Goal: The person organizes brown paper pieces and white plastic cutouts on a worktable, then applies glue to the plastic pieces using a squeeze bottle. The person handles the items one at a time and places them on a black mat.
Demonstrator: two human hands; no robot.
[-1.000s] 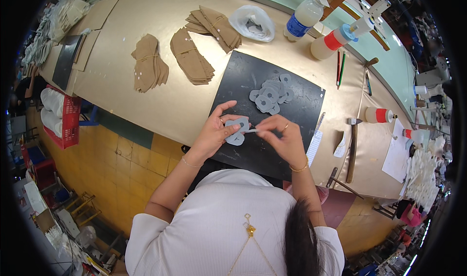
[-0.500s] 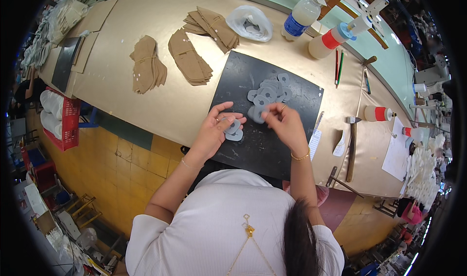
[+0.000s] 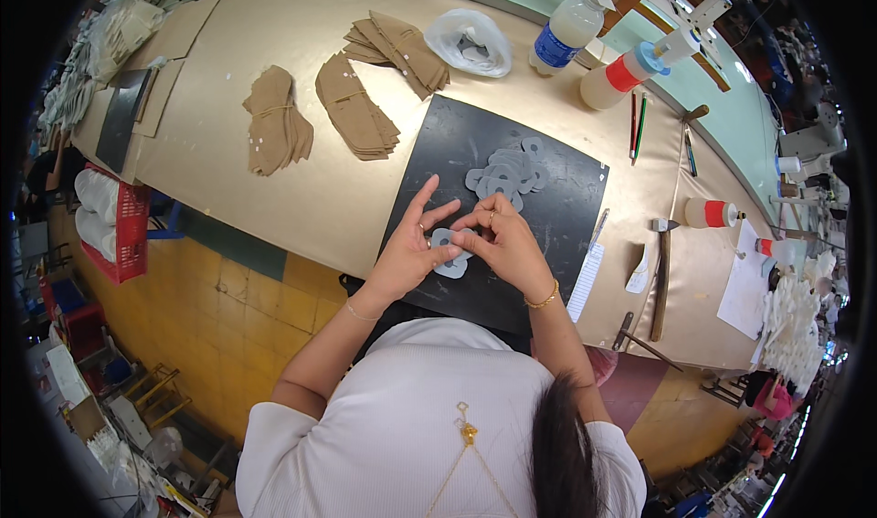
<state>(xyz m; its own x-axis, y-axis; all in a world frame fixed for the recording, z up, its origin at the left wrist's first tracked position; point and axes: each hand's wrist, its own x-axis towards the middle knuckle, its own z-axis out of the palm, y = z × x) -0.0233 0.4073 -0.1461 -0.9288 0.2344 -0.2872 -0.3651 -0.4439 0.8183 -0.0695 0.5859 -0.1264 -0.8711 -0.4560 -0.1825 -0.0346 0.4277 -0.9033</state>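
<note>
Together, the left hand (image 3: 402,255) and right hand (image 3: 504,242) pinch at least two flat grey pieces (image 3: 451,268), smooth-faced with rounded edges, above the near half of a black mat (image 3: 566,185). Farther up the mat lies one pile of similar pieces (image 3: 505,171), too overlapped to count. Left of the mat sit at least three banded brown bundles (image 3: 274,121); beyond its far edge, one white plastic bag (image 3: 443,38); to its right, two pencils (image 3: 639,127) and two hammers (image 3: 660,285).

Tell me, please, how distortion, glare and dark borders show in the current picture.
Head view: fisheye bending bows the far edge of the gold tabletop; head view: soft sheen lightens its surface; head view: black fills the corners and both sides.
</note>
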